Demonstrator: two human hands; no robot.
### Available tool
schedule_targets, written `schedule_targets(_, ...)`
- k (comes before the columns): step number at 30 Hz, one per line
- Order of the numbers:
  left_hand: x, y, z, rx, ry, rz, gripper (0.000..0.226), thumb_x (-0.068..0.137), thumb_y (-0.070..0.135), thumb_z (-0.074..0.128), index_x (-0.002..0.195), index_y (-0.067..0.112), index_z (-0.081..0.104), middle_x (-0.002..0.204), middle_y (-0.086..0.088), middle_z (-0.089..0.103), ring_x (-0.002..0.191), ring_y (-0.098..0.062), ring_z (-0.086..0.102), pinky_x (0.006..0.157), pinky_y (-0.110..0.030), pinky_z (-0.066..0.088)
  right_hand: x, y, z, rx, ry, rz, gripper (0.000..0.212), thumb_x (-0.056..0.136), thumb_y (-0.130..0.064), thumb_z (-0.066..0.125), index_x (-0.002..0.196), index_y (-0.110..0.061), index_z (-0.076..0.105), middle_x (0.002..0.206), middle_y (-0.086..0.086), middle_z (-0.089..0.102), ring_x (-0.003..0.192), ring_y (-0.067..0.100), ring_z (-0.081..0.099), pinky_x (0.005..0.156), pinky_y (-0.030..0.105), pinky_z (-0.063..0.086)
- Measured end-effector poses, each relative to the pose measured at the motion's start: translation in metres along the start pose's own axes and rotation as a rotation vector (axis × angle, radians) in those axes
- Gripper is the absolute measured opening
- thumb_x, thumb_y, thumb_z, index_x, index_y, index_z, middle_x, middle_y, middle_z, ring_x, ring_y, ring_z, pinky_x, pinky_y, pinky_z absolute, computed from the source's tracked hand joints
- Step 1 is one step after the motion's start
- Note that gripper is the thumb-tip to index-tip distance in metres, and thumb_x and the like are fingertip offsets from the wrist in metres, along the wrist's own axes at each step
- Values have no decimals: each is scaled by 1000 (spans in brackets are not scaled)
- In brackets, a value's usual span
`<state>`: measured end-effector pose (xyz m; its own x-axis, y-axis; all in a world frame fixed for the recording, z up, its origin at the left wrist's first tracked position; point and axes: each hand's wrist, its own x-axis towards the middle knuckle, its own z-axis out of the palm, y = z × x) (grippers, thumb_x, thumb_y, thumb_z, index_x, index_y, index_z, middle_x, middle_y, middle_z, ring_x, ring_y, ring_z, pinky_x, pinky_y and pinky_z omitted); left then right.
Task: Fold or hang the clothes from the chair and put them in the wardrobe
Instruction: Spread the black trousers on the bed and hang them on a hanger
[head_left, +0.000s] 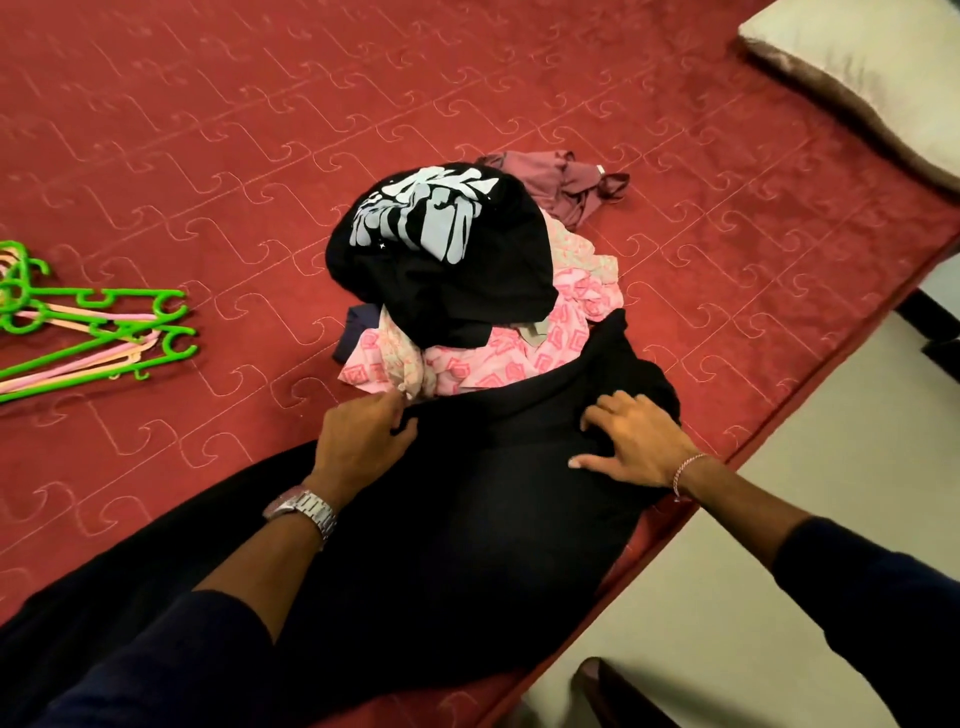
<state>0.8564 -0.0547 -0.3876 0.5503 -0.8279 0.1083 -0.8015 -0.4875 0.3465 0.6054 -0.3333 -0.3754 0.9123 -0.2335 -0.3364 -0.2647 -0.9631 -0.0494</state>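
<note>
red quilted bedspread (260, 130), pillow (872, 67) (far corner)

Clothes pile (467, 291) lies mid-bed (208, 130); hangers (88, 332) far left, pillow (872, 73) behind right, garment (441, 545) before the pile.

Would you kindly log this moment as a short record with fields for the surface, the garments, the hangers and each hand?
surface: red quilted bed cover
spread garment: black cloth, laid flat at the near edge
pile: black printed shirt on top of pink patterned clothes
apart: mauve garment beyond the pile
hangers: green and pink hangers, far left, unused
left hand: pinches the black cloth's edge
right hand: fingers spread, pressing the cloth
pillow: top right
</note>
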Motion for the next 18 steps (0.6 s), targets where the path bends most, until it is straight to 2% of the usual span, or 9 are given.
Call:
schedule_targets(2,-10,1,6,27,-77,123,32,85,50,55,69,21,52,65,3,57,57,-25,59,46,-28,37,-6,4,9,5,-51,43,64,83,-79,46,118,-27,60,115,-1,56,105,21,54,89,36,44)
schedule_targets(4,-18,-3,16,48,-197,171,38,84,59,54,84,22,63,81,3,59,77,-22,60,53,-31,46,-6,12,7,72,-53,41,55,86,-73,49,113,-28,62,114,-2,56,106,21,53,89,36,41)
schedule_targets(6,-24,-8,19,27,-256,150,46,82,65,59,97,22,68,89,3,60,88,-20,58,65,-34,51,-7,20,0,148,-16,-36,44,89,-66,52,104,-28,66,108,-5,59,103,19,55,87,36,42)
schedule_targets(8,-24,-7,14,-21,-310,100,45,81,67,62,97,25,68,83,10,60,81,-15,60,65,-30,46,-12,26,-8,274,65,-112,38,90,-60,56,98,-26,72,104,-7,65,100,15,59,89,34,46)
schedule_targets(10,-23,-6,8,-63,-402,96,39,82,64,65,95,27,68,75,15,56,73,-9,58,61,-27,41,-17,27,-23,479,56,-110,30,92,-52,61,94,-25,75,100,-12,70,94,7,64,87,29,50)
schedule_targets(12,-20,-5,3,-129,-486,86,33,86,58,66,90,25,70,74,16,56,69,-6,55,61,-28,43,-21,26,-37,637,-22,-43,22,93,-46,61,81,-30,69,78,-18,66,73,3,63,70,25,50)
schedule_targets(14,-16,-7,0,-249,-522,29,30,89,53,67,81,24,68,74,12,60,67,-8,56,63,-33,47,-20,26,-48,675,-101,-20,31,93,-49,62,70,-30,58,63,-14,57,57,4,53,58,24,43)
schedule_targets(16,-12,-10,-5,-357,-538,-43,29,89,51,69,76,27,62,74,9,63,66,-10,60,64,-35,49,-16,32,-59,634,-252,-6,39,85,-57,70,70,-23,62,64,-7,61,57,9,55,58,28,44)
schedule_targets(18,-8,-14,-7,-426,-563,-111,32,85,52,72,76,24,60,74,7,63,66,-10,60,65,-36,50,-6,42,-71,440,-396,-7,53,75,-69,73,71,-16,64,67,4,64,60,17,58,63,35,48)
